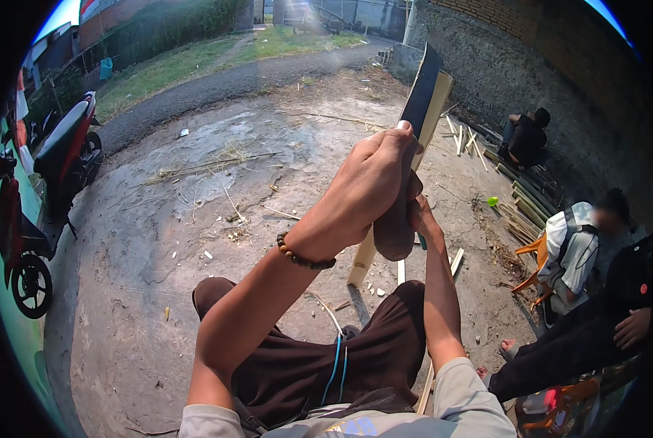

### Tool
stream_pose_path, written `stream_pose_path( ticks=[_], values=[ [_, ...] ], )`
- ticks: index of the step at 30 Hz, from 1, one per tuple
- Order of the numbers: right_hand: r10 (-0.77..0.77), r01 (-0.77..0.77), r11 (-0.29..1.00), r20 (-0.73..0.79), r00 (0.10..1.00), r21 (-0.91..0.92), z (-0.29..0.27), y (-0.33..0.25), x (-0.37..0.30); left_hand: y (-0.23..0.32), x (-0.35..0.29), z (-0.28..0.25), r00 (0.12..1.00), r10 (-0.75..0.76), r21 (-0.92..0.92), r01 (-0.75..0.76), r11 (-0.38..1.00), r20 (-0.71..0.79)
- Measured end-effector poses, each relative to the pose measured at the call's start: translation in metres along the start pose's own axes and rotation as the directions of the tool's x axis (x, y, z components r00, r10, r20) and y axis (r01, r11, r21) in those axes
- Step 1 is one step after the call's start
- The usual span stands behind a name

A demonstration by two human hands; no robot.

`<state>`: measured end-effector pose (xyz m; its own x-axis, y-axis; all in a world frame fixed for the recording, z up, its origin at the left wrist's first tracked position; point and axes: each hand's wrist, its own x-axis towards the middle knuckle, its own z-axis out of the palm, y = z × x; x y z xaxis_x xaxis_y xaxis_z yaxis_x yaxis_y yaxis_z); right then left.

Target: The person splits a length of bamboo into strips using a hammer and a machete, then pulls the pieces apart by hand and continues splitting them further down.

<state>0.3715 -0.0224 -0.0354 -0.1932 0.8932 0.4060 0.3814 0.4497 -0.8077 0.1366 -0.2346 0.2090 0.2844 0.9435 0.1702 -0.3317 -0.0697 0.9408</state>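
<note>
My left hand [374,175], with a bead bracelet on the wrist, is closed around a machete where blade and handle meet. Its thumb presses along the dark blade [423,84], which points up and away. The thick wooden handle [394,237] comes out below the fist. Beside and behind the blade runs a pale split bamboo strip [361,266], its lower end above the ground between my knees. My right hand [423,213] is closed just right of the handle; the handle and my left hand hide most of its fingers, so what it grips is unclear.
Bamboo strips [472,146] and green poles [531,204] lie along the right wall. One person [527,139] crouches there; another [574,241] sits on an orange chair, and a dark-clothed leg [560,358] reaches in nearby. Motorbikes [64,146] stand left. Shavings litter the concrete [137,255].
</note>
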Motion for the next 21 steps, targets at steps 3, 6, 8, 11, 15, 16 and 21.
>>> stream_pose_path(
  ticks=[3,6,8,11,15,16,21],
  values=[
    [0.029,-0.031,0.996,0.026,0.999,0.08,0.0,0.001,-0.001,0.0,0.002,-0.003,1.0,0.006,0.013,-0.006,1.0,-0.002],
    [0.048,-0.051,0.998,0.07,0.996,0.041,0.009,-0.026,-0.002,-0.001,-0.001,-0.01,0.999,0.006,0.02,-0.005,1.0,-0.032],
    [0.038,-0.037,0.999,0.065,0.997,-0.018,0.004,-0.027,-0.004,-0.001,-0.001,-0.009,1.0,0.009,0.013,-0.009,1.0,-0.02],
    [-0.022,0.023,0.999,0.049,0.999,-0.026,0.002,-0.016,-0.003,0.002,-0.002,-0.006,1.0,0.004,-0.006,-0.004,1.0,-0.017],
    [-0.014,0.014,1.0,0.011,1.0,0.023,0.003,-0.018,-0.003,0.002,-0.002,-0.008,1.0,0.005,-0.009,-0.005,1.0,0.0],
    [0.011,-0.011,1.0,0.02,1.0,0.025,0.003,-0.02,-0.003,0.002,-0.002,-0.007,1.0,0.01,-0.021,-0.01,1.0,0.006],
    [-0.011,0.01,0.999,0.012,1.0,0.036,0.008,-0.038,-0.011,0.004,-0.004,-0.01,1.0,0.008,-0.025,-0.008,1.0,-0.013]
  ],
)
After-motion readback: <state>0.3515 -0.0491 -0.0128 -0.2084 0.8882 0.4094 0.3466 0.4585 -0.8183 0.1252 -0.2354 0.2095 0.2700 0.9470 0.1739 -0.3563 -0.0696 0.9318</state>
